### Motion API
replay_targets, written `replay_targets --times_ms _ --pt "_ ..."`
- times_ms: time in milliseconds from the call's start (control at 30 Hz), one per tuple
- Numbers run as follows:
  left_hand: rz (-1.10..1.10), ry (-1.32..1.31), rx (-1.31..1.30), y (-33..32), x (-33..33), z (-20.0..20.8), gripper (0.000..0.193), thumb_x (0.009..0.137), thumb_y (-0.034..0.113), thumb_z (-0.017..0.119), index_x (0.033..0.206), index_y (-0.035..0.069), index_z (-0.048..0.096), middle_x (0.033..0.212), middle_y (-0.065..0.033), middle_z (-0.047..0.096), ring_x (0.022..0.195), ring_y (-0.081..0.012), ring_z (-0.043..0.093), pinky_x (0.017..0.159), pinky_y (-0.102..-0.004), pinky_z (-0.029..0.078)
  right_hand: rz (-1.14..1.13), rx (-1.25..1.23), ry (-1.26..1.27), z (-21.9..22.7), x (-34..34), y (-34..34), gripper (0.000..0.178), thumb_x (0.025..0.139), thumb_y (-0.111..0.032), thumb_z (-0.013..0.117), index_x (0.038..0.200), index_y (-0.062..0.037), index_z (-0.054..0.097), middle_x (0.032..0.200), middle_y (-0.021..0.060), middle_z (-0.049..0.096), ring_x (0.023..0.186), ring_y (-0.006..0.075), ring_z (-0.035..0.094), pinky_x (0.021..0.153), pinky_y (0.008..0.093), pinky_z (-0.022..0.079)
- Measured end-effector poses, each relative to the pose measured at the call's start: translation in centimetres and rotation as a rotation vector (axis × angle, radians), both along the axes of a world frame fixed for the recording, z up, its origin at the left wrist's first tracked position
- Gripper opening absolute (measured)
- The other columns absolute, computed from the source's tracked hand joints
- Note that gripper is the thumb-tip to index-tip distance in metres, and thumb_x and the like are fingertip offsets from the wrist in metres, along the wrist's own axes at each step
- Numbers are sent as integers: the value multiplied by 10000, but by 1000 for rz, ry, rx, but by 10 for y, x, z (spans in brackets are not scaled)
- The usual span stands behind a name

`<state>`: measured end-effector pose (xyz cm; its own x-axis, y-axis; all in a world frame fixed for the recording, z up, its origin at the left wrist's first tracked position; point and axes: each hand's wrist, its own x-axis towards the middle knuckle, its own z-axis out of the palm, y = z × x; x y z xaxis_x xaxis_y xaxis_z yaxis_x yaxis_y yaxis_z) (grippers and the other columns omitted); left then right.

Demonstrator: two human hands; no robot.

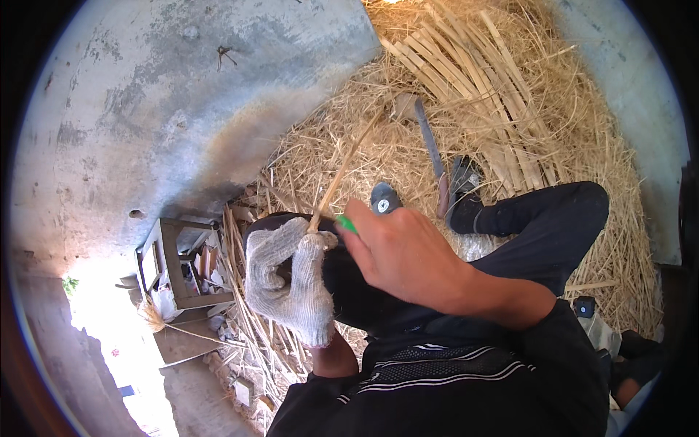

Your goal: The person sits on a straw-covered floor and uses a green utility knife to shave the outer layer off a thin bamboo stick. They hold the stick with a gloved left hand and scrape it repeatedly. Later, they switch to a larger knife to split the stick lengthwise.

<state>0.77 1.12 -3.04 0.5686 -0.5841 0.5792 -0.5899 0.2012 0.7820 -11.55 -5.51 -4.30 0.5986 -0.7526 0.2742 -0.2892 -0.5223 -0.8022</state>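
Note:
My left hand point(295, 280) wears a whitish knitted glove and is closed, thumb and fingers pinching the near end of a thin bamboo strip point(346, 167). The strip slants away up and to the right, over the shavings. Bare and closed, my right hand point(408, 255) is just right of the glove. A small bright green tool point(346, 223) pokes out beside its thumb, close to the strip's held end. The rest of that tool is hidden by my fingers, so its kind does not show. Both hands are above my dark-trousered lap.
Pale shavings point(320, 138) cover the floor. A long dark blade point(428, 138) with a brownish handle lies on them, near my shoes. Beyond it lies a bundle of split bamboo strips point(502, 109). A wooden frame point(196, 300) with odds and ends stands left, by a stained wall point(182, 95).

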Motion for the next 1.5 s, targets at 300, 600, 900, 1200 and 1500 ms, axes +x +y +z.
replay_targets --times_ms 300,600,900,1200,1500 --pt "-48 -113 -36 3 11 -7 138 734 -33 746 860 5 705 818 -66 689 708 -132 517 650 -261 408 -50 -21 -26 -33 5 -13 216 979 -206 554 950 9 548 564 218 582 517 440 601 486 498 485" --pt "-87 -70 -89 -7 8 0 91 793 12 720 867 -13 674 798 -91 695 755 -149 526 705 -288 433 -35 -170 41 -39 10 -15 182 952 -176 561 965 6 553 593 189 621 537 387 650 471 464 521" --pt "-43 -51 -80 -3 6 -1 82 795 -64 679 863 -19 666 768 -81 678 726 -125 554 669 -262 444 -169 -59 115 -89 31 -44 241 1000 -215 524 967 23 530 561 234 578 540 424 624 486 500 513" --pt "46 64 -12 -10 11 9 62 855 -77 648 888 -25 659 764 -77 673 740 -127 614 772 -261 500 -247 -196 252 -105 42 -73 244 991 -262 538 965 -20 540 643 228 620 630 428 654 568 528 523" --pt "-35 -67 38 4 6 5 92 842 -74 639 923 -34 654 704 -98 706 789 -148 599 880 -328 476 -240 -247 225 -105 37 -64 287 1011 -292 516 957 -10 517 536 179 579 565 395 650 518 504 521"
